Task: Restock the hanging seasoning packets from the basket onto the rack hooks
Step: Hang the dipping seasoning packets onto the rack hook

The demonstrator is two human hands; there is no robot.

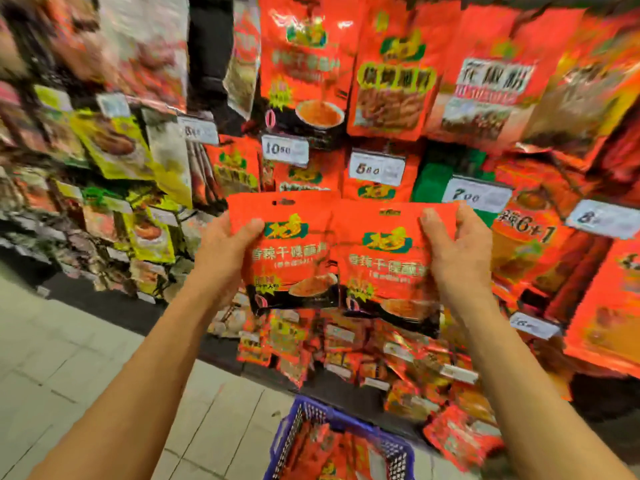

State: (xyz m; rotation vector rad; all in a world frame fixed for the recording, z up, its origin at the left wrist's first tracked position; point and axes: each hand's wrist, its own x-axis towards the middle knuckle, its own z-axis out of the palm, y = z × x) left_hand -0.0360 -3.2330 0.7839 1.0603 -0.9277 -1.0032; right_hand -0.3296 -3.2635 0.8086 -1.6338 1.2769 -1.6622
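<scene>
My left hand grips a red seasoning packet by its left edge, thumb on the front. My right hand grips a second, matching red packet by its right edge. The two packets overlap in the middle and are held upright in front of the rack, just below the 10.50 price tag. Each has a hang hole at its top. A blue basket with more red packets stands on the floor below.
Red packets hang in rows across the rack, with price tags on the hook ends. Yellow and mixed packets hang to the left. Small red packets fill the lowest rows. Pale floor tiles lie at the left.
</scene>
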